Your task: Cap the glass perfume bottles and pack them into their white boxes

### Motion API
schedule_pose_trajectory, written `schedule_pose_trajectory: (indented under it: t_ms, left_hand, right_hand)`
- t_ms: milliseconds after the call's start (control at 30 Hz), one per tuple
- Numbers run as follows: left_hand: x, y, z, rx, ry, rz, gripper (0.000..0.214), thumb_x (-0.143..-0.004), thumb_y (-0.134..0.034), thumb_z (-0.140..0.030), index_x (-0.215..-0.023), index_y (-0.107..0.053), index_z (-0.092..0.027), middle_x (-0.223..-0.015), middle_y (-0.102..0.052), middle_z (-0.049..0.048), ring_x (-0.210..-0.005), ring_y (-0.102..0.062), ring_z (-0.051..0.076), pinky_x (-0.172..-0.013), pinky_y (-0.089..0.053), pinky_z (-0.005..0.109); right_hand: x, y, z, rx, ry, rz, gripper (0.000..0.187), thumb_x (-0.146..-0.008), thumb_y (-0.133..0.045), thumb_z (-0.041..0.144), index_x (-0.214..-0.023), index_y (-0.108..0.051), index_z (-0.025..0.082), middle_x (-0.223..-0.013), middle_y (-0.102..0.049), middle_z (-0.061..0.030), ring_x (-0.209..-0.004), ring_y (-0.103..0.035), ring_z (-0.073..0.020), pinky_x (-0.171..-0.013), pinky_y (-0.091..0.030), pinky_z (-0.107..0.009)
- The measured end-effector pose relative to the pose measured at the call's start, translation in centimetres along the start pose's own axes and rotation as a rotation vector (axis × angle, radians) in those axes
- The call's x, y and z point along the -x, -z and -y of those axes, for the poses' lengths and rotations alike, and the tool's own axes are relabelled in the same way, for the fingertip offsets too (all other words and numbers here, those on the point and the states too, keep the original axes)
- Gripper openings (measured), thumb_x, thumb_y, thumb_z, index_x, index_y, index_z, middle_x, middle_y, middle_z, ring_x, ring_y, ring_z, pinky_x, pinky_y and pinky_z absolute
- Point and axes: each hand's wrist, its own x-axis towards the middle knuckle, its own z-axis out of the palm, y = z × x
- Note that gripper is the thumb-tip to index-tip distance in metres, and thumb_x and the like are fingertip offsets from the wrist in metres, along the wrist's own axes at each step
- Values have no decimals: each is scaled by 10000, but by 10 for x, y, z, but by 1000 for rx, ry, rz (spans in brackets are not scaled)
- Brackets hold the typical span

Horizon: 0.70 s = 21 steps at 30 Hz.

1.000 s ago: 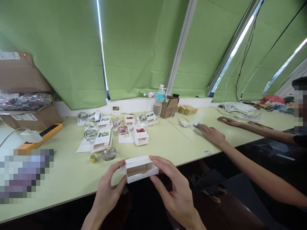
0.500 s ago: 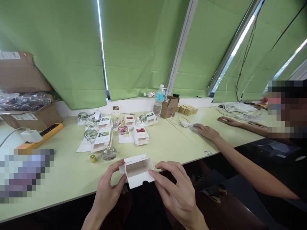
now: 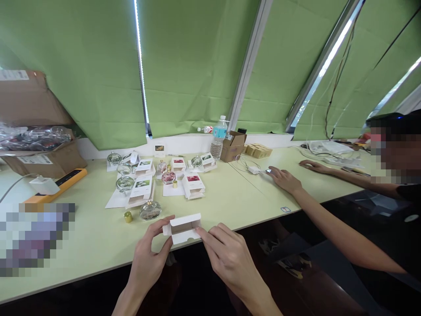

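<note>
The left hand [image 3: 149, 252] is clamped on the left end of an open white box [image 3: 186, 238] at the near edge of the surface [image 3: 230, 206]. The right hand [image 3: 230, 254] touches its right end; whether it grips, I cannot tell. Beyond, 1 glass bottle [image 3: 150, 212] sits near 1 gold cap [image 3: 128, 217].

Glare through blind gaps [image 3: 140, 57] (dim below)
</note>
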Motion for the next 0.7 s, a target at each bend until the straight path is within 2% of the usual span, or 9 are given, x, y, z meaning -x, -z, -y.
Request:
schedule_pose_trajectory:
  t_ms: [233, 400, 500, 600, 700]
  left_hand:
    - [-1, 0, -1, 10, 28, -12, 285, -878, -565, -251, -1155, -521, -300, -1228, -640, 13, -1108, -597, 192, -929, -504, 364]
    - [-3, -1, -3, 21, 31, -15, 282, -882, -561, -256, -1159, -530, -298, -1219, -640, 21, -1087, -612, 197, -915, -515, 369]
    - [-5, -2, -8, 33, 31, -46, 307, -867, -592, -278, -1168, -532, -298, -1212, -634, 25, -1083, -621, 203, -907, -525, 365]
    - [-9, -4, -13, 51, 91, -86, 389, -835, -638, -331, -1201, -514, -290, -1233, -613, 50, -1002, -663, 219, -785, -571, 345]
    - [-15, -5, -14, 48, 141, -67, 434, -824, -643, -374, -1227, -510, -283, -1237, -614, 66, -944, -686, 228, -726, -580, 342]
  right_hand:
    - [2, -13, -3, 65, -3, 64, 376, -934, -433, 69, -1247, -589, 207, -669, -544, -13, -632, -479, -171, -530, -319, -302]
    - [1, -13, -5, 43, -32, 94, 346, -959, -427, 114, -1246, -586, 224, -697, -581, -18, -657, -523, -176, -562, -381, -299]
    - [-1, -12, -4, -45, -69, 61, 356, -971, -426, 146, -1301, -537, 222, -828, -641, -40, -742, -586, -174, -647, -462, -303]
    - [-3, -12, -1, -161, -122, -13, 417, -970, -440, 183, -1386, -438, 220, -1005, -654, -70, -860, -628, -174, -731, -520, -304]
    - [-4, -12, 0, -222, -179, -51, 394, -962, -452, 212, -1356, -460, 208, -1110, -634, -94, -969, -631, -196, -781, -550, -325]
